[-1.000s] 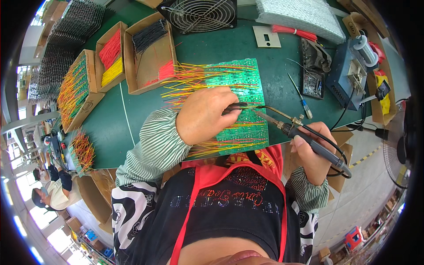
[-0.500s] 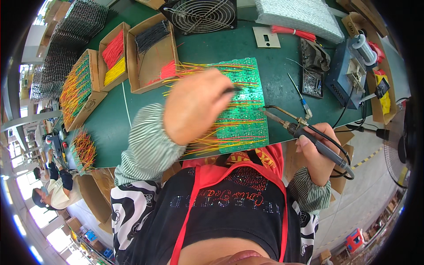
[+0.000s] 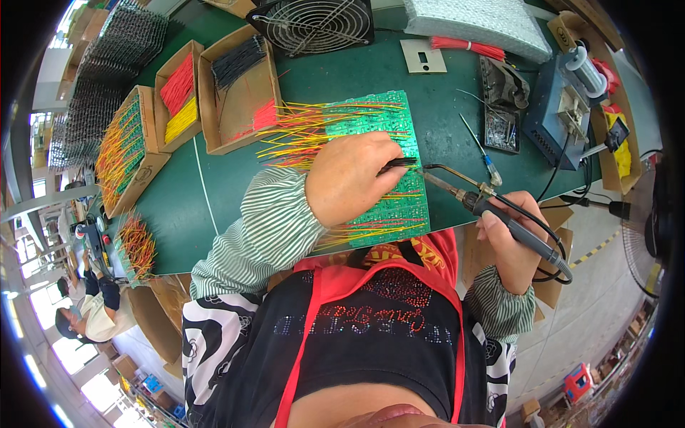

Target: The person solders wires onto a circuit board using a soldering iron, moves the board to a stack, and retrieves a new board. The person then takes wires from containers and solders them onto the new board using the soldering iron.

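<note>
Left hand: my left hand [image 3: 349, 185] lies palm down on the green circuit board [image 3: 389, 167], fingers curled, pinching a thin dark wire [image 3: 398, 163] at the fingertips.
Right hand: my right hand [image 3: 510, 246] is closed around the dark handle of the soldering iron [image 3: 492, 210]; its metal tip points left and meets the board just beside the left fingertips.
Board: it lies flat on the green surface [image 3: 214, 192], near the edge closest to me, with my left hand covering its middle.
Leads: red, yellow and orange wires [image 3: 307, 128] stick out from the board's left side and along its near edge; the ones under my wrist are hidden.
Iron cable: a black cord [image 3: 553, 182] runs from the handle up toward the blue soldering station [image 3: 560, 114] at the right.
Right of board: a small screwdriver [image 3: 479, 146] lies between the board and a dark tray [image 3: 503, 132].
Left of board: open cardboard boxes [image 3: 235, 93] hold black, red and yellow wire bundles; a further box [image 3: 132, 153] holds boards with orange leads.
Far edge: a wire-grilled fan [image 3: 314, 25], a sheet of bubble wrap [image 3: 471, 21] and a small grey plate [image 3: 422, 55].
Obstruction: my striped sleeve [image 3: 264, 228] hides the board's near left corner.
</note>
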{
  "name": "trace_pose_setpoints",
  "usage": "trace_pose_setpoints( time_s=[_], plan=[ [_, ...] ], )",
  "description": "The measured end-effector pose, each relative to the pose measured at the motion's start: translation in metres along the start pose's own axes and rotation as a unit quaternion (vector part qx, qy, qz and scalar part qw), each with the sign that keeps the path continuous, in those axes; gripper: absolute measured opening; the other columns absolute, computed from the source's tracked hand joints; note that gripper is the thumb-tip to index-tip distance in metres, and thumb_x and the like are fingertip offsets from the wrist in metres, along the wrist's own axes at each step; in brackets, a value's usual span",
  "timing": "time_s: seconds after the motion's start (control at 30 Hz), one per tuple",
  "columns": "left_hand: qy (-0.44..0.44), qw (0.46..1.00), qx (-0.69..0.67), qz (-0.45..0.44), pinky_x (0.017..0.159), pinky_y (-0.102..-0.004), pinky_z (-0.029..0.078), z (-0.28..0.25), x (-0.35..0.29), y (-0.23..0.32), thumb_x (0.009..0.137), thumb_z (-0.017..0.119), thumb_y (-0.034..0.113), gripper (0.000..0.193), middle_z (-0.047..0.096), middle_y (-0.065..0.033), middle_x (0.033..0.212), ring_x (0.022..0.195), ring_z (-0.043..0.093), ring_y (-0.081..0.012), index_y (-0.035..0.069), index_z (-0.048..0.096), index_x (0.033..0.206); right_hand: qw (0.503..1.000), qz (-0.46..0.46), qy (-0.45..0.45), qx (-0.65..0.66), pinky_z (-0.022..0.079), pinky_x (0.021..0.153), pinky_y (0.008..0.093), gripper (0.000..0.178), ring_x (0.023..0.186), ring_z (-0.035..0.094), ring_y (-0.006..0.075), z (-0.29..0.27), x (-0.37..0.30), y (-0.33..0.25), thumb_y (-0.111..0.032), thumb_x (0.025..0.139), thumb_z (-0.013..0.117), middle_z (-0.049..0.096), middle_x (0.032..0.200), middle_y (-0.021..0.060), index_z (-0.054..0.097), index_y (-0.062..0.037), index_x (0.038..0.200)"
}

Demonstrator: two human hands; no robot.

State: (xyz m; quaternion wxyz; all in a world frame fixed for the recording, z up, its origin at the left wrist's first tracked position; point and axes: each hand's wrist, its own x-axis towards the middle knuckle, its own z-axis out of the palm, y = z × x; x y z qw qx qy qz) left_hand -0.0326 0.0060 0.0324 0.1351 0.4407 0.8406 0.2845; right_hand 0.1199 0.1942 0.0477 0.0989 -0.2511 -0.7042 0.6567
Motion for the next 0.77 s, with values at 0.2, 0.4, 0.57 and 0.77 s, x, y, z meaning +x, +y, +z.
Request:
trace_pose_setpoints(
  time_s=[0.2,0.4,0.57,0.77],
  plan=[
    [-0.001,1.000,-0.004,0.000,0.061,-0.0383,0.044,0.000,0.001,-0.001,0.078,0.061,0.018,0.017,0.056,-0.0117,0.076,0.071,0.056,-0.0302,0.001,0.059,0.079,0.999,-0.013,-0.002,-0.035,0.044,0.057,0.0195,0.015,0.061,0.054,0.0061,0.000,0.001,0.003,-0.003,0.070,0.066,0.061,0.071,0.0026,0.057,0.0004,0.082],
    [0.001,1.000,-0.002,0.005,0.062,-0.0383,0.044,0.002,0.001,-0.002,0.078,0.061,0.019,0.018,0.057,-0.0117,0.076,0.071,0.056,-0.0303,0.001,0.059,0.079,1.000,-0.013,0.014,-0.018,0.044,0.057,0.0194,0.014,0.061,0.054,0.0065,-0.001,-0.002,-0.001,-0.001,0.069,0.064,0.060,0.070,0.0037,0.057,0.0013,0.082],
    [-0.001,1.000,-0.004,-0.001,0.062,-0.0380,0.044,0.001,-0.001,-0.001,0.078,0.061,0.019,0.018,0.057,-0.0116,0.076,0.071,0.056,-0.0301,0.001,0.059,0.079,1.000,-0.004,0.018,-0.005,0.045,0.057,0.0201,0.014,0.061,0.055,0.0072,-0.004,-0.008,-0.006,0.000,0.069,0.063,0.060,0.070,0.0049,0.057,0.0022,0.081],
    [0.008,1.000,0.010,0.010,0.063,-0.0373,0.045,-0.010,-0.010,-0.004,0.077,0.062,0.019,0.017,0.057,-0.0113,0.079,0.073,0.057,-0.0286,0.003,0.059,0.081,0.999,-0.018,0.017,-0.042,0.046,0.060,0.0216,0.015,0.063,0.055,0.0077,-0.008,-0.017,0.002,-0.001,0.069,0.063,0.061,0.073,0.0060,0.058,0.0020,0.083]
  ],
)
